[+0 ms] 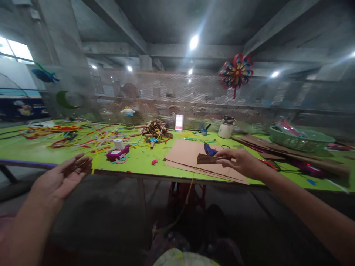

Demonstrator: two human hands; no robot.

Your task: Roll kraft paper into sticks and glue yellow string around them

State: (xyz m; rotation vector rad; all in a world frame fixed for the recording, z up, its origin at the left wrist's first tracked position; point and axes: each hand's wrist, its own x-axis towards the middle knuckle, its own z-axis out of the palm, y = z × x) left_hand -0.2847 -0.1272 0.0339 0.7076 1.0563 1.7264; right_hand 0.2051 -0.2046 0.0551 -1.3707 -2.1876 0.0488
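Observation:
My right hand (242,162) pinches a small brown pleated piece of paper (207,159) above the table's front edge. Just behind it lies a blue tool (210,149) that looks like a glue gun; its rear is hidden by my fingers. Under both are flat sheets of tan cardboard (181,150). At the left, my left hand (65,179) is held palm up with its fingers stretched out and nothing visible in it. A yellow fuzzy strip (95,159) hangs at the table edge by its fingertips; contact is unclear.
On the green table (141,167) are a purple box (118,153), scattered colored strips (91,138), and a pile of twigs (155,129). A cream jug (225,129) stands behind the cardboard. At the right, a green basket (302,138) rests by brown cardboard pieces.

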